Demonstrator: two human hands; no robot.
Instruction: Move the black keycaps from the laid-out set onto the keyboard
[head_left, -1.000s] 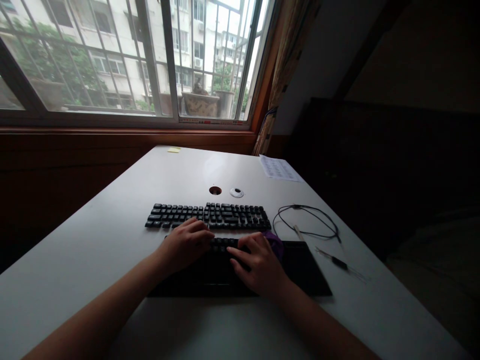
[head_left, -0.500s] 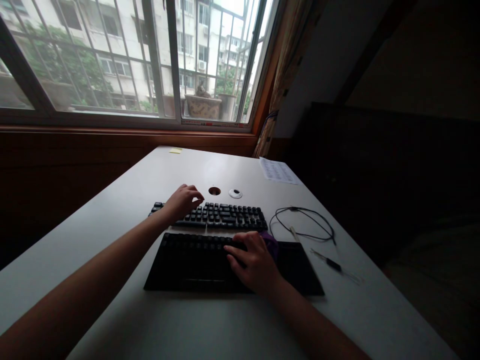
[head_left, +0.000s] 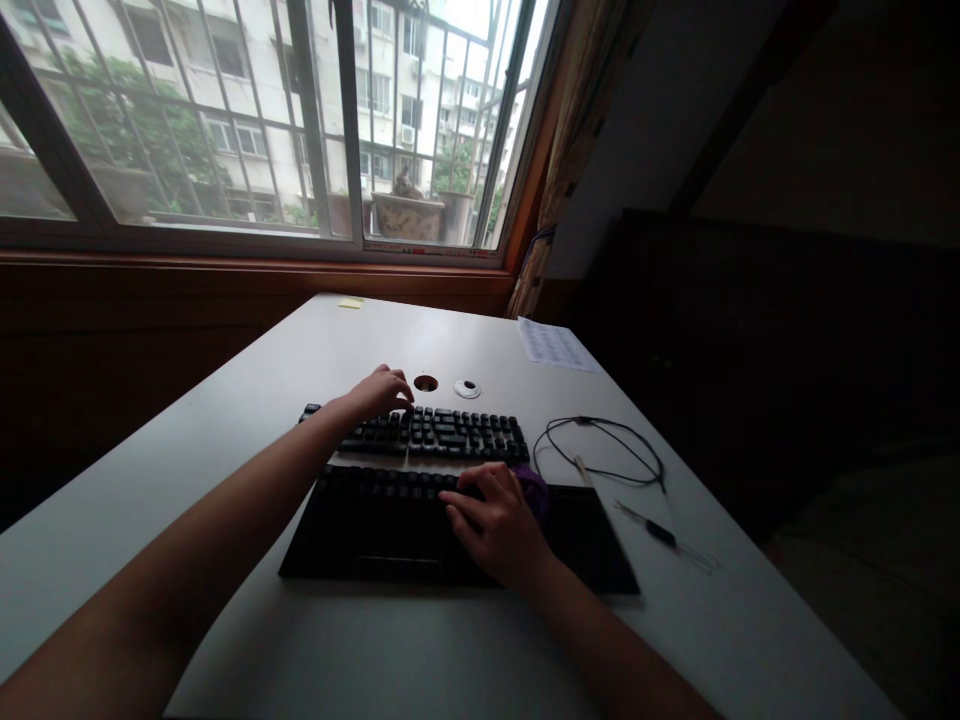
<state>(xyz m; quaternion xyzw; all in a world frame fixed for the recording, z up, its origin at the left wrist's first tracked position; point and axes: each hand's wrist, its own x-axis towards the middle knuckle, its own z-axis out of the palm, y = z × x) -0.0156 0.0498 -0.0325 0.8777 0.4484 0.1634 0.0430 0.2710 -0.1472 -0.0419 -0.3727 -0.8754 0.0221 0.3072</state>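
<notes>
My left hand (head_left: 381, 392) reaches over the upper edge of a block of black keycaps (head_left: 457, 432). Its fingers are bent down and drawn together at the top row; anything between the tips is too small to make out. A dark keyboard panel (head_left: 360, 545) lies flat in front of this block, with a row of keys along its far edge. My right hand (head_left: 495, 515) rests over the panel, fingers curled around a purple cloth (head_left: 534, 490) that sticks out on its right side. Thumb and forefinger point left toward the row of keys.
On the right lie a looped black cable (head_left: 600, 450) and a thin wire tool with a black handle (head_left: 660, 533). Behind the keys are a round desk hole (head_left: 426, 383) and its white cover (head_left: 467, 389). A printed sheet (head_left: 556, 345) and a yellow note (head_left: 350, 303) lie farther back.
My left hand has moved right and its fingers have dipped to the top row of keycaps. The right hand stays over the panel with the cloth. The view has shifted slightly.
</notes>
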